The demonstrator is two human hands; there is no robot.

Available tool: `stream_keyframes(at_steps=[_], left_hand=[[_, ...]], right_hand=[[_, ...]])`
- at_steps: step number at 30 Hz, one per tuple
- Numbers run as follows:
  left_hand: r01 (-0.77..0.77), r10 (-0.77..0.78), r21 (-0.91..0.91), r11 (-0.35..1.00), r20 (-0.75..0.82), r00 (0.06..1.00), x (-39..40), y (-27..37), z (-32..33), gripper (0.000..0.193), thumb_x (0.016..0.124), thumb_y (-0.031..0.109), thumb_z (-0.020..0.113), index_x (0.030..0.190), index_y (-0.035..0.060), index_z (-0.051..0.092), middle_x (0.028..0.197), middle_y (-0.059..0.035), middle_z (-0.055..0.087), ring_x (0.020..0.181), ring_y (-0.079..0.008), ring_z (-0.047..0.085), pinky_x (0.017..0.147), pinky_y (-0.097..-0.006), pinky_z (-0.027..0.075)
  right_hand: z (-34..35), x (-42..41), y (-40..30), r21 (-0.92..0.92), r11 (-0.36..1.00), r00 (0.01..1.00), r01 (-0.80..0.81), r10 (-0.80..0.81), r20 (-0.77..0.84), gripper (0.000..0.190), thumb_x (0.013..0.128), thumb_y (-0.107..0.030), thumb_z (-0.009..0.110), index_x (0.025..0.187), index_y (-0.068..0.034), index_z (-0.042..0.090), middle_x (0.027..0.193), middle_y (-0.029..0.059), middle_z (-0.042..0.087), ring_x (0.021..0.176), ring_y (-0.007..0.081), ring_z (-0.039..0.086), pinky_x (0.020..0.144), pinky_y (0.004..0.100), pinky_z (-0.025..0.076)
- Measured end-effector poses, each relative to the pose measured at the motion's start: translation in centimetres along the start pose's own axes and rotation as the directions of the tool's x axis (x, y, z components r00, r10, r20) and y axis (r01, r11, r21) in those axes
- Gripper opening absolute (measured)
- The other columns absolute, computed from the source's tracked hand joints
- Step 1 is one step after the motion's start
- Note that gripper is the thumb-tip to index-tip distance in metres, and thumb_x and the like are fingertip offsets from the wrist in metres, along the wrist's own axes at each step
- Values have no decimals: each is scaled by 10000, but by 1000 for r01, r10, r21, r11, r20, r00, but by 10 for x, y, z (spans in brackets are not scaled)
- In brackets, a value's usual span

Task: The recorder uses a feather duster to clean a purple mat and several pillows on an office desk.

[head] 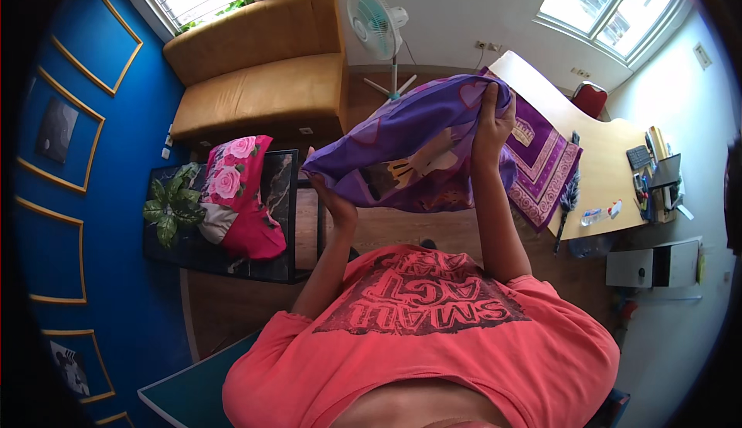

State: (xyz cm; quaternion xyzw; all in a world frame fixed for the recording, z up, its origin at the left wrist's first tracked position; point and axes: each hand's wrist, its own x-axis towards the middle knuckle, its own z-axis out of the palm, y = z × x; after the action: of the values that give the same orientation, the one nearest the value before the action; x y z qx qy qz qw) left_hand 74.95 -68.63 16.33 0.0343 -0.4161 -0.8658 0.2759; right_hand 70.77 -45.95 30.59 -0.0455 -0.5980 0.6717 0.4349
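A purple printed cloth [400, 132] is stretched in the air between my two hands, in front of my chest. Its upper edge bows between them, and a lighter printed picture shows on the part that sags below. My left hand [334, 199] grips the cloth's left end, with the thumb on the near side. On the other end, my right hand [494, 124] pinches the folded edge from above, fingers pointing away from me. Whether the cloth is one layer or a sewn cover cannot be told. Its far side is hidden.
On the left, a black marble-patterned table [278, 196] bears a pink rose-print cloth [240, 196] and a potted plant [174, 205]. A brown sofa [261, 92] and a standing fan [374, 25] are ahead. The wooden desk [603, 155] at right carries a purple patterned rug [545, 167], a feather duster [570, 190] and a spray bottle [601, 213].
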Motion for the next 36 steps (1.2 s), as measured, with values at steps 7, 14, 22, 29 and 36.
stream_keyframes(at_steps=[7, 14, 22, 29, 36], left_hand=[[-114, 85, 223, 968, 138, 987, 35, -1, 14, 341, 1039, 356, 371, 1112, 41, 480, 1022, -25, 509, 948, -124, 485, 894, -291, 383], [-310, 228, 470, 826, 224, 947, 51, 49, 59, 330, 1036, 292, 399, 949, 4, 534, 859, -72, 531, 819, -132, 482, 757, -263, 392], [-447, 310, 520, 728, 332, 891, 70, 53, 62, 299, 1033, 254, 412, 937, -2, 533, 827, -63, 538, 777, -135, 488, 740, -275, 406], [-405, 215, 523, 750, 387, 897, 83, 37, 30, 299, 1032, 207, 412, 926, -41, 541, 813, -106, 558, 767, -139, 496, 748, -260, 413], [-398, 133, 492, 774, 488, 862, 83, 21, 25, 261, 1019, 167, 435, 904, -48, 528, 758, -123, 527, 688, -172, 481, 655, -297, 405]], right_hand=[[-60, 5, -8, 6, 999, 997, -39, 39, 72, 365, 1025, -383, 418, 904, -73, 566, 818, -46, 529, 754, 39, 456, 683, 200, 397], [-93, -3, -12, -193, 981, 998, 15, -27, -61, 411, 1041, -372, 360, 913, -48, 580, 849, 12, 588, 794, 86, 534, 747, 222, 432], [-97, -7, 11, -428, 902, 991, 54, -101, -89, 418, 1044, -319, 366, 858, -17, 589, 779, 27, 585, 733, 97, 521, 684, 260, 427], [-82, -33, 7, -453, 891, 990, 44, -99, -99, 414, 1041, -304, 378, 880, 0, 608, 729, 29, 564, 699, 108, 503, 647, 272, 409], [-99, -52, 23, -528, 849, 962, 6, -148, -228, 378, 1042, -273, 375, 905, -7, 606, 732, 57, 597, 682, 127, 550, 650, 275, 441]])
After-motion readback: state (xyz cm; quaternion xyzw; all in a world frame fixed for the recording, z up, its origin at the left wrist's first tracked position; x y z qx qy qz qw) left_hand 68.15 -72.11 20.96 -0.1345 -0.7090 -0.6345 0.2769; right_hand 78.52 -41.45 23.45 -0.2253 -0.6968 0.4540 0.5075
